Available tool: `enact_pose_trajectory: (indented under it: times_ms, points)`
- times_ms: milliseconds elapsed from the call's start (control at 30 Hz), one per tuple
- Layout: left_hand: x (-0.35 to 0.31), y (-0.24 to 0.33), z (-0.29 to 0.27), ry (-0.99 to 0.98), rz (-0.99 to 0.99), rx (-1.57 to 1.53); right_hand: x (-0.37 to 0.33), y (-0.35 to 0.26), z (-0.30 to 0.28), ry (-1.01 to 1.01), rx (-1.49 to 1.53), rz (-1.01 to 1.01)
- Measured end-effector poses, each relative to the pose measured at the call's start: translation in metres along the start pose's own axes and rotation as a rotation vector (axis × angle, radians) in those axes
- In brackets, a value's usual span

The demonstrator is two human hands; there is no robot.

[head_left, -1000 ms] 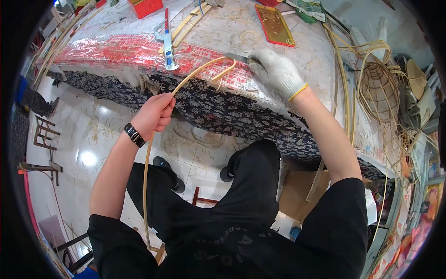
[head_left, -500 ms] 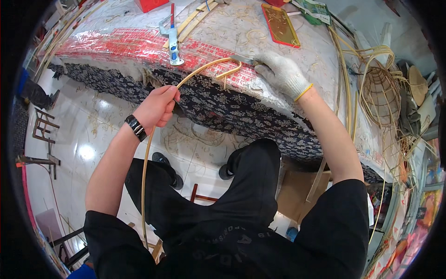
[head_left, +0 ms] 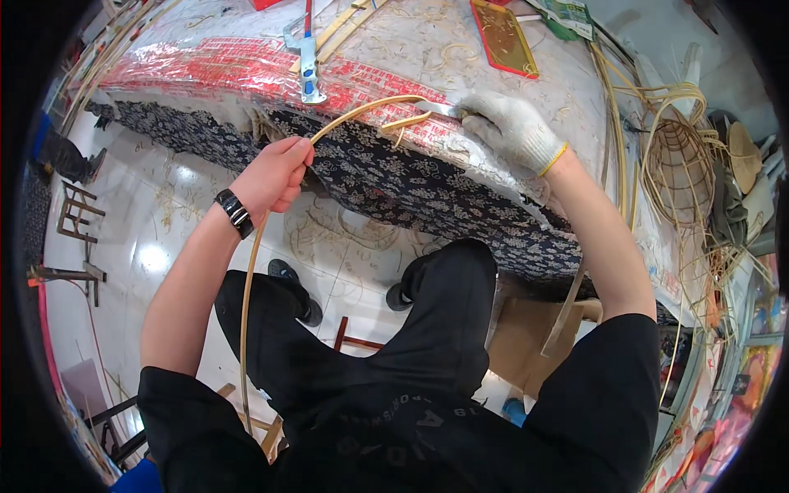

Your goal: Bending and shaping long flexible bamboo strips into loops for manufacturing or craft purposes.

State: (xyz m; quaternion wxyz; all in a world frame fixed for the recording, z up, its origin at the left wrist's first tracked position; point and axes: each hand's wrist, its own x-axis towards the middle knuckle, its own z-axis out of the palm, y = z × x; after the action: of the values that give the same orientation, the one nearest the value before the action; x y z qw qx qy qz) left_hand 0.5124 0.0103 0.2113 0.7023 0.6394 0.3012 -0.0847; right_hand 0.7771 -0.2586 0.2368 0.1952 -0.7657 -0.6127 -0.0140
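Observation:
A long pale bamboo or cane strip (head_left: 353,111) arches from below my left forearm up to the table's edge. My left hand (head_left: 278,174), bare with a dark band at the wrist, is closed around it. My right hand (head_left: 514,130), in a white knitted glove, grips a knife (head_left: 438,108) whose short blade points left and meets the strip's far end. The knife's handle is hidden in the glove. Just under the blade, a thin curled sliver (head_left: 406,122) bends back to the left; whether it is still joined to the strip, I cannot tell.
On the plastic-covered table (head_left: 394,49) lie a blue and silver clamp (head_left: 309,72), flat wooden slats (head_left: 341,34) and a red-rimmed tray (head_left: 506,41) among shavings. A woven cane frame (head_left: 679,181) and long strips stand at right. A cardboard box (head_left: 526,337) sits below the table.
My gloved hand and the knife have shifted slightly right, my left hand slightly left. The strip's hooked end has flattened into a longer arch, with the sliver now below the blade.

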Motion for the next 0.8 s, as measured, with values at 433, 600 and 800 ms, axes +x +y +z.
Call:
enact_pose_trajectory:
  times_ms: [433, 600, 800]
  points:
    - [-0.002, -0.001, 0.001, -0.058, -0.011, 0.027, 0.006, -0.01, 0.001, 0.074, -0.106, 0.109]
    - [-0.002, 0.003, -0.001, -0.058, -0.008, 0.041, 0.015, 0.011, 0.0, 0.097, -0.147, -0.041]
    - [-0.004, 0.005, -0.002, -0.05, -0.018, 0.065, 0.025, 0.027, 0.004, 0.064, -0.088, -0.105]
